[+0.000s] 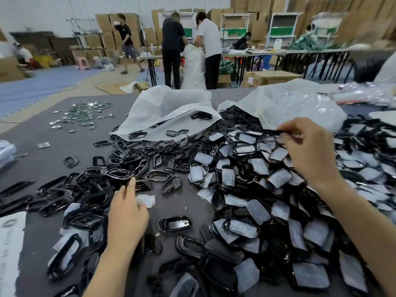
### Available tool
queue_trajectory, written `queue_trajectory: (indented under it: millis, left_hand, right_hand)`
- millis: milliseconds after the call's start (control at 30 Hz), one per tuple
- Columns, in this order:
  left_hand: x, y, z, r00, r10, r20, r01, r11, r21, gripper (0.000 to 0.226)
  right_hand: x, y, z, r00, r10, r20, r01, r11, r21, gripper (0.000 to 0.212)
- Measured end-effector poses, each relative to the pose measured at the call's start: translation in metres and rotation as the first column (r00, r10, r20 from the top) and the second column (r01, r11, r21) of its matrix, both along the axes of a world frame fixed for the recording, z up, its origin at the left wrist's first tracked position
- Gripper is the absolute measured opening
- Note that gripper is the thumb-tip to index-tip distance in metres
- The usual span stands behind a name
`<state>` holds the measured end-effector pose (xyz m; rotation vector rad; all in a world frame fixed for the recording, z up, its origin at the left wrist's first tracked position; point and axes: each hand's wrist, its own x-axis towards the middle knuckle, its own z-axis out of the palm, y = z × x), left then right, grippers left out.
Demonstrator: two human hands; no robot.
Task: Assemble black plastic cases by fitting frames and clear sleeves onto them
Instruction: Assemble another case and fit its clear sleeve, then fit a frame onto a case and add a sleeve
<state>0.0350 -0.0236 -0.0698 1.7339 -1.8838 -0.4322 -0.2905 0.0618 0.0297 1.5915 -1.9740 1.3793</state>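
Thin black piece, blurred, pinched between thumb and forefinger of right hand, held over the heap of sleeved cases on the mat's right side. Left hand low, centre-left, fingers straight and close together, tips touching the pile of black frames; loose clear sleeve just beside it. Single black case lies alone between the hands. Grey mat underneath, white bags open behind the piles. People at tables far back.
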Motion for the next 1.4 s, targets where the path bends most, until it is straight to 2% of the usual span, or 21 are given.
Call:
queue_trajectory:
  millis: [33, 67, 133, 200, 267, 333, 400, 433, 467, 533, 633, 733, 867, 933, 1033, 1133, 1267, 1333, 1400]
  left_hand:
    - [0.001, -0.001, -0.003, 0.998, -0.005, 0.068, 0.003, 0.999, 0.039, 0.059]
    - [0.001, -0.002, -0.005, 0.995, -0.016, 0.099, 0.011, 0.999, 0.048, 0.056]
    - [-0.002, 0.0, -0.005, 0.998, -0.034, 0.061, 0.034, 0.999, 0.005, 0.052]
    - [-0.003, 0.001, -0.004, 0.999, -0.035, -0.014, 0.034, 0.999, -0.031, 0.049]
    - [-0.005, 0.004, -0.003, 0.995, -0.03, -0.095, 0.026, 0.998, -0.05, 0.048]
    - [-0.008, 0.006, -0.002, 0.984, -0.043, -0.171, 0.031, 0.997, -0.068, 0.046]
    - [-0.01, 0.005, 0.0, 0.975, -0.071, -0.21, 0.052, 0.994, -0.099, 0.044]
    - [-0.01, 0.005, 0.0, 0.973, -0.082, -0.214, 0.06, 0.992, -0.11, 0.044]
    - [-0.01, 0.004, 0.001, 0.973, -0.089, -0.215, 0.065, 0.991, -0.115, 0.044]
    - [-0.01, 0.004, 0.002, 0.971, -0.09, -0.222, 0.066, 0.991, -0.112, 0.041]
    - [-0.008, 0.003, 0.002, 0.961, -0.075, -0.267, 0.051, 0.994, -0.096, 0.032]
    - [-0.004, 0.001, 0.0, 0.957, -0.048, -0.285, 0.024, 0.996, -0.086, 0.026]
    - [-0.004, -0.002, 0.0, 0.948, -0.031, -0.315, 0.013, 0.998, -0.061, 0.018]
    - [-0.005, -0.002, 0.0, 0.965, -0.007, -0.263, -0.019, 0.995, -0.096, 0.034]
    - [-0.004, -0.003, -0.001, 0.962, 0.038, -0.269, -0.08, 0.986, -0.146, 0.054]
    - [-0.004, -0.007, -0.005, 0.958, -0.009, -0.288, -0.043, 0.984, -0.172, 0.051]
    - [-0.006, -0.008, -0.01, 0.948, -0.154, -0.279, 0.126, 0.985, -0.115, 0.023]
    - [-0.008, -0.007, -0.01, 0.952, -0.193, -0.239, 0.168, 0.978, -0.124, 0.029]
    - [-0.009, -0.006, -0.009, 0.954, -0.184, -0.235, 0.148, 0.975, -0.164, 0.033]
  right_hand:
    - [-0.012, -0.004, 0.0, 0.985, -0.054, -0.165, 0.067, 0.995, 0.074, 0.017]
    - [-0.021, -0.007, -0.002, 0.963, -0.083, -0.258, 0.135, 0.972, 0.194, 0.018]
    - [-0.029, -0.01, -0.01, 0.936, -0.085, -0.343, 0.245, 0.856, 0.455, 0.022]
    - [-0.029, -0.009, -0.015, 0.929, -0.049, -0.366, 0.266, 0.777, 0.571, 0.022]
    - [-0.025, -0.008, -0.014, 0.931, -0.043, -0.362, 0.255, 0.787, 0.561, 0.021]
    - [-0.015, -0.009, -0.012, 0.932, -0.066, -0.357, 0.238, 0.853, 0.465, 0.018]
    - [0.009, -0.011, -0.009, 0.958, -0.021, -0.285, 0.124, 0.93, 0.347, 0.013]
    - [0.027, -0.013, -0.009, 0.973, 0.054, -0.226, 0.022, 0.947, 0.32, 0.012]
    - [0.046, -0.016, -0.008, 0.975, 0.156, -0.16, -0.096, 0.94, 0.328, 0.012]
    - [0.081, -0.027, -0.016, 0.939, 0.343, -0.025, -0.301, 0.854, 0.425, 0.015]
    - [0.122, -0.057, -0.038, 0.881, 0.468, 0.068, -0.422, 0.713, 0.56, 0.021]
    - [0.146, -0.084, -0.056, 0.85, 0.525, 0.051, -0.434, 0.641, 0.633, 0.025]
    - [0.161, -0.106, -0.067, 0.796, 0.601, -0.072, -0.368, 0.575, 0.731, 0.026]
    - [0.164, -0.112, -0.068, 0.766, 0.62, -0.17, -0.291, 0.57, 0.769, 0.021]
    - [0.164, -0.116, -0.066, 0.74, 0.618, -0.267, -0.197, 0.579, 0.792, 0.016]
    - [0.16, -0.113, -0.065, 0.806, 0.573, -0.15, -0.25, 0.558, 0.791, 0.013]
    - [0.152, -0.105, -0.064, 0.844, 0.533, -0.058, -0.346, 0.624, 0.701, 0.009]
    - [0.149, -0.102, -0.068, 0.853, 0.522, 0.004, -0.399, 0.646, 0.651, 0.008]
    - [0.147, -0.099, -0.073, 0.871, 0.469, 0.144, -0.458, 0.67, 0.585, 0.008]
